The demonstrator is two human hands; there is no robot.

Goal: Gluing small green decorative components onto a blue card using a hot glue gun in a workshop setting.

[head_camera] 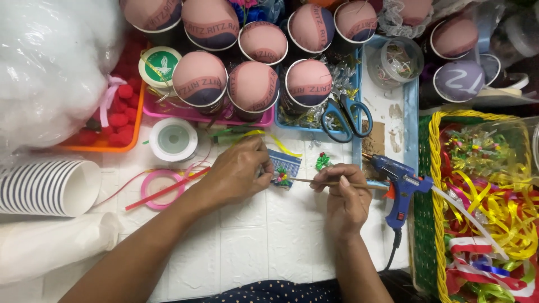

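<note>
Pinching blue striped ornament [284, 167] in left hand [238, 171]; right hand [343, 196] holding stick [314, 181] against it

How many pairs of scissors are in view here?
1. The scissors, with blue handles, lie on the light blue tray beyond the right hand, beside the cups. Others may be hidden under clutter.

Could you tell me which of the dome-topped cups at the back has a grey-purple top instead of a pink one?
It is the grey-purple-topped cup at the far right, just behind the yellow-rimmed basket. Every other cup in the cluster, such as the pink-topped cup, has a pink dome.
</note>
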